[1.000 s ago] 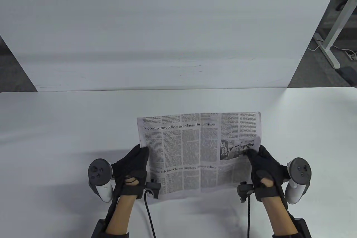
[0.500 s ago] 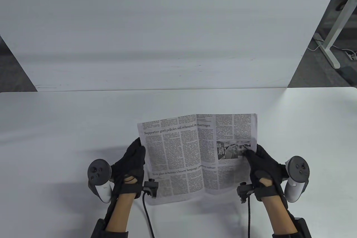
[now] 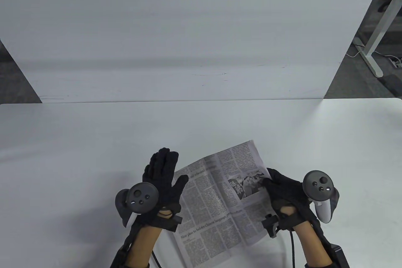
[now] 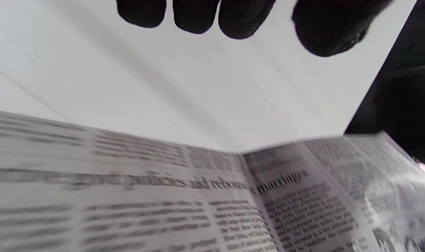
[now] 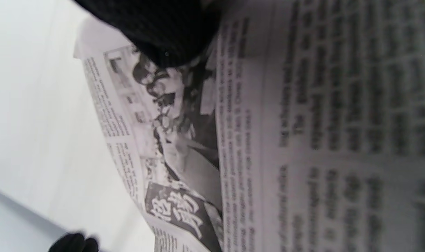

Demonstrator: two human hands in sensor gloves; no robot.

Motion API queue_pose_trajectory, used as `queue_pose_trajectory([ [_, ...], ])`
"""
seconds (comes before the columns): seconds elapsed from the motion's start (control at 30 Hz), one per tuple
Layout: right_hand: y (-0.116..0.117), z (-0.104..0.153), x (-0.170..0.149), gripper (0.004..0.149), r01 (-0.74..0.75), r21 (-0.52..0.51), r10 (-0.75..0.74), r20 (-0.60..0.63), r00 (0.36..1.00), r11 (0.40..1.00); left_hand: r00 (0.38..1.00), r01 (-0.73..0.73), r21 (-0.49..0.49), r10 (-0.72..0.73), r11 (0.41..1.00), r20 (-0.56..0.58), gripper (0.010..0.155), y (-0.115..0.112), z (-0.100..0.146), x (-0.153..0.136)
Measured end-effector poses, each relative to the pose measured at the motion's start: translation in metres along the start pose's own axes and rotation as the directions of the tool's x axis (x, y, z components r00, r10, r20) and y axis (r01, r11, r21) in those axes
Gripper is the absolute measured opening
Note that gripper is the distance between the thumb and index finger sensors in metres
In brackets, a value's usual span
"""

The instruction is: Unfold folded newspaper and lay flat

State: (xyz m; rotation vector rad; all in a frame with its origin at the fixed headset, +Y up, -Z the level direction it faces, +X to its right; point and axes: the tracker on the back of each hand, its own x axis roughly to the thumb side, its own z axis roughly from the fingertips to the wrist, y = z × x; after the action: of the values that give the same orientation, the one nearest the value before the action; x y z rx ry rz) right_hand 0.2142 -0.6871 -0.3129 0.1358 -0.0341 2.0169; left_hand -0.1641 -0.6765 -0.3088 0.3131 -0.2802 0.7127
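we are looking down at a white surface (image 3: 78, 142) on which a newspaper (image 3: 220, 205) is sitting near the front edge, turned at a slant and creased along a fold down its middle, so that it is not lying flat. our right hand (image 3: 284, 194) is gripping the paper's right edge beside the printed photograph (image 3: 243, 184); in the right wrist view a gloved thumb (image 5: 163, 31) is pressing on the page just above that photograph (image 5: 177, 140), and the page is curling up off the surface there. our left hand (image 3: 163, 183) is hovering at the paper's left edge with its fingers (image 3: 161, 162) straight and spread, holding nothing; in the left wrist view the fingertips (image 4: 195, 15) are hanging clear above the headline (image 4: 215, 182). a tracker (image 3: 143, 197) is sitting on the back of the left hand, and another tracker (image 3: 318, 186) on the right.
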Motion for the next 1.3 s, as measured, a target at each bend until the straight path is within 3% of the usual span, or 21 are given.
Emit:
queue_pose_trajectory([
  [0.1, 0.008, -0.001, 0.003, 0.040, -0.019, 0.091, 0.017, 0.028, 0.999, 0.996, 0.999, -0.002, -0.133, -0.004, 0.991, -0.044, 0.074, -0.009, -0.001, -0.001],
  [0.27, 0.019, -0.003, 0.004, 0.040, 0.062, 0.247, -0.076, 0.046, 0.996, 0.967, 0.997, -0.063, -0.321, 0.042, 0.945, -0.069, 0.079, -0.023, -0.004, -0.004],
  [0.37, 0.019, -0.003, 0.004, 0.040, 0.035, 0.253, -0.050, 0.056, 0.997, 0.967, 0.995, -0.081, -0.363, 0.056, 0.928, -0.078, 0.063, -0.030, -0.006, -0.005],
  [0.47, 0.014, -0.002, 0.004, 0.046, 0.014, 0.206, -0.024, 0.048, 0.999, 0.979, 0.998, -0.061, -0.335, 0.048, 0.940, -0.046, 0.041, -0.029, -0.008, -0.003],
  [0.57, 0.003, -0.002, 0.003, 0.068, -0.050, 0.137, 0.047, 0.024, 0.999, 0.989, 0.998, -0.063, -0.307, 0.050, 0.950, -0.049, 0.039, -0.026, -0.009, -0.005],
  [0.63, -0.009, 0.001, 0.002, 0.078, -0.177, 0.046, 0.178, -0.003, 0.984, 0.983, 0.995, -0.086, -0.276, 0.071, 0.957, -0.064, 0.039, -0.023, -0.008, -0.007],
  [0.7, -0.017, 0.002, 0.000, 0.083, -0.206, -0.004, 0.206, -0.031, 0.978, 0.978, 0.993, -0.108, -0.235, 0.094, 0.966, -0.070, 0.039, -0.019, -0.008, -0.009],
  [0.93, -0.047, 0.003, -0.030, 0.096, -0.095, -0.195, 0.066, -0.151, 0.986, 0.976, 0.972, -0.215, -0.029, 0.210, 0.976, -0.109, 0.039, 0.001, -0.006, -0.022],
  [1.13, -0.047, -0.003, -0.060, 0.103, 0.260, -0.148, -0.283, -0.172, 0.944, 0.954, 0.900, -0.390, 0.122, 0.406, 0.913, -0.157, 0.038, 0.007, -0.002, -0.041],
  [1.3, -0.030, -0.009, -0.071, 0.099, 0.514, 0.071, -0.499, -0.159, 0.852, 0.855, 0.831, -0.502, 0.183, 0.530, 0.845, -0.170, 0.038, 0.008, 0.000, -0.050],
])
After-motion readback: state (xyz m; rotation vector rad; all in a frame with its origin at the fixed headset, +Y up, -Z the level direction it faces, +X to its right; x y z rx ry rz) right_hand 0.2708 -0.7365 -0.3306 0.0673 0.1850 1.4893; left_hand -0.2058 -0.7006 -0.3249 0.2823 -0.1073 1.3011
